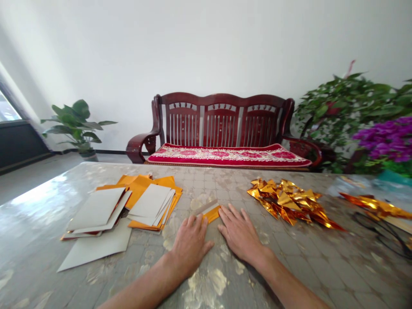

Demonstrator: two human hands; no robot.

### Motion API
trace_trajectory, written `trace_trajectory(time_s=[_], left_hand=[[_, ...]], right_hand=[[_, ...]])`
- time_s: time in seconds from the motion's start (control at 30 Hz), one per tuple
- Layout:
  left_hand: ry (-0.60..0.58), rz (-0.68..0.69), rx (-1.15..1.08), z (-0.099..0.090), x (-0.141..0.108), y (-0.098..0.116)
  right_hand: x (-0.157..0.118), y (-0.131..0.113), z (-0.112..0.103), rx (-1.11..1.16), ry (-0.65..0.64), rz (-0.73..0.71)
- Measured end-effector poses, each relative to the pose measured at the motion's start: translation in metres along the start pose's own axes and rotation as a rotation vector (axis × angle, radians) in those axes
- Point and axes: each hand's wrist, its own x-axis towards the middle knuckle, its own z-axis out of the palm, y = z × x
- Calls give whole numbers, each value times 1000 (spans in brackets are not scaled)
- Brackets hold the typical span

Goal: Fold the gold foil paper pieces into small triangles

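Observation:
A small folded paper [211, 212], orange with a pale strip, lies on the patterned table [206, 182] between my hands. My left hand [192, 240] rests at its left end, palm down, fingertips on its edge and thumb spread away. At its right end my right hand [238, 231] lies flat with the fingers extended, the fingertips touching the paper. Left of my hands are a stack of grey-white sheets [96, 209] and a second pile of orange and white sheets [151, 204]. A heap of shiny gold folded pieces [289, 199] sits to the right.
Clear plastic bags [350, 185], more gold foil [376, 207] and a black cable [383, 234] lie at the table's right. Beyond the table stands a dark red wooden bench [220, 124] with a red patterned cushion. Potted plants flank it; purple flowers [388, 139] are at right.

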Motion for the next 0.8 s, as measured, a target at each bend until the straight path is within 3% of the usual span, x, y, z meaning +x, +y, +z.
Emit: trace_trajectory(time_s=[0.23,0.37,0.47,0.53,0.6,0.7,0.8], left_hand=[[-55,65,-65,-10,-4,-6],[-48,57,-94,-9,-5,-1],[-30,42,-93,-7,-3,2],[-17,39,-88,-7,-2,4],[-8,39,-81,-8,-1,5],[-27,28,-70,-10,1,4],[-64,37,-123,-11,6,-4]], right_hand=[[6,11,5,-42,8,53],[9,15,6,-68,60,159],[6,11,3,-41,117,25],[4,5,1,16,91,-178],[3,2,1,73,40,-287],[6,5,3,81,17,-239],[12,13,5,46,87,-155]])
